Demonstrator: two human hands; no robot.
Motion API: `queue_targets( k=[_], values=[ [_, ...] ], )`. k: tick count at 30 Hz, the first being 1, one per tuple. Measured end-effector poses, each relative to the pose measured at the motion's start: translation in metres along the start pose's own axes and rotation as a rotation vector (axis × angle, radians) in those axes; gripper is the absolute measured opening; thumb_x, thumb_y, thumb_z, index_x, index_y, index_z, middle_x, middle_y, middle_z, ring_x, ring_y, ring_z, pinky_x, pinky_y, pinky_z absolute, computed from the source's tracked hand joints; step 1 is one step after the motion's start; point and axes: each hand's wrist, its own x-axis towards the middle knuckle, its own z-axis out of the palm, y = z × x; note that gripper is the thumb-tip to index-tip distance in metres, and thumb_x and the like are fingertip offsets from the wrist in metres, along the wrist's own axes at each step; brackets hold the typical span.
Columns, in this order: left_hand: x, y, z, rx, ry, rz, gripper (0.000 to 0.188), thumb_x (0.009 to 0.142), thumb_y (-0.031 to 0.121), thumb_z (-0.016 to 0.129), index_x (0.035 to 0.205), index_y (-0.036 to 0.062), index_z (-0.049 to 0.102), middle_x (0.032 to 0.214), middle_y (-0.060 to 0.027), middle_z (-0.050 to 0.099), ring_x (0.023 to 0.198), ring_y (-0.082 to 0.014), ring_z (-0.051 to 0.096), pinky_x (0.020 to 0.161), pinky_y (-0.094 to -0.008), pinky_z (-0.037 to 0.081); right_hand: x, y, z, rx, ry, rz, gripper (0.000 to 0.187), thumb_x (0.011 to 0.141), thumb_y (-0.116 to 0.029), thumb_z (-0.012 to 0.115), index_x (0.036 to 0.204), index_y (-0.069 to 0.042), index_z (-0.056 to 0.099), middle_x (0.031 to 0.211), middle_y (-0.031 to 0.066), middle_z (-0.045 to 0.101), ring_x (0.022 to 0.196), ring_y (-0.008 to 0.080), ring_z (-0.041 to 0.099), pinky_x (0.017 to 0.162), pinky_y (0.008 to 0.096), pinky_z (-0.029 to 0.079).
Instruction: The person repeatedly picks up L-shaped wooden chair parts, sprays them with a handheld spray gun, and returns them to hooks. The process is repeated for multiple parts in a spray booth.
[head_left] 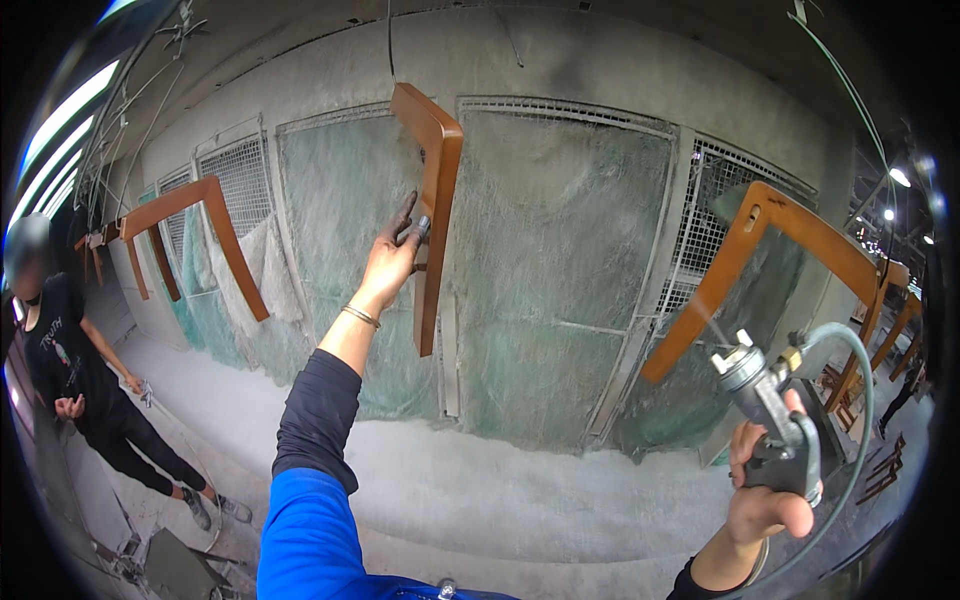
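My left hand [392, 262] reaches forward to a brown wooden frame piece [441, 190], bent at its top and hanging from a thin line. Its fingers lie against the edge, one stretched upward and at least one partly hidden by the wood. In my right hand [760, 500] is a spray gun [752, 378], gripped round its handle. A pale streak of mist leaves its nozzle, in front of another bent wooden frame [722, 270] at the right. From the gun runs a grey-green hose [862, 400].
A co-worker in dark clothes [62, 345] stands at the left with a small spray gun [147, 393]. More wooden frames [172, 205] hang beyond. Behind are mesh panels [560, 260] with greenish filter sheets; pale powder covers the floor [480, 480]. A grey box [180, 565] sits lower left.
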Motion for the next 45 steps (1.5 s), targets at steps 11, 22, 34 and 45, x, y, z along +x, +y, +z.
queue_targets(
  k=[11, 22, 34, 45],
  values=[
    [0.07, -0.029, 0.022, 0.067, -0.248, 0.042, 0.086, 0.094, 0.054, 0.068, 0.156, 0.002, 0.038, 0.151, -0.028, 0.047, 0.139, -0.0344, 0.05, 0.116, -0.0394, 0.039, 0.008, 0.007, 0.072, -0.273, -0.218, -0.25, 0.11, 0.083, -0.087, 0.041, 0.135, 0.008, 0.057, 0.063, 0.0061, 0.054, 0.051, 0.0111, 0.045, 0.048, 0.0247, 0.033],
    [0.116, -0.038, 0.065, -0.504, -0.497, 0.062, 0.065, 0.096, 0.022, 0.074, 0.149, -0.0043, 0.045, 0.142, -0.0153, 0.058, 0.128, -0.0201, 0.058, 0.111, -0.0361, 0.046, -0.006, 0.012, 0.1, -0.46, -0.06, -0.153, 0.112, 0.082, -0.089, 0.042, 0.128, 0.012, 0.061, 0.063, 0.0091, 0.058, 0.052, 0.0126, 0.052, 0.048, 0.0252, 0.037],
    [0.153, -0.054, 0.089, -0.544, -0.265, 0.188, 0.057, 0.094, 0.011, 0.075, 0.144, -0.0021, 0.051, 0.137, -0.0118, 0.063, 0.125, -0.0168, 0.059, 0.107, -0.0307, 0.048, -0.005, 0.049, 0.121, -0.38, -0.113, -0.245, 0.101, 0.088, -0.084, 0.042, 0.135, 0.003, 0.06, 0.061, 0.0059, 0.055, 0.049, 0.0109, 0.045, 0.046, 0.0247, 0.034],
    [0.172, -0.077, 0.068, -0.479, -0.201, 0.264, 0.066, 0.093, 0.012, 0.077, 0.147, -0.0073, 0.045, 0.144, -0.0174, 0.057, 0.131, -0.0208, 0.054, 0.111, -0.0333, 0.045, 0.004, 0.054, 0.194, -0.225, -0.172, -0.367, 0.098, 0.089, -0.076, 0.055, 0.112, 0.019, 0.066, 0.092, 0.0282, 0.071, 0.079, 0.0334, 0.071, 0.072, 0.0397, 0.058]
  ],
)
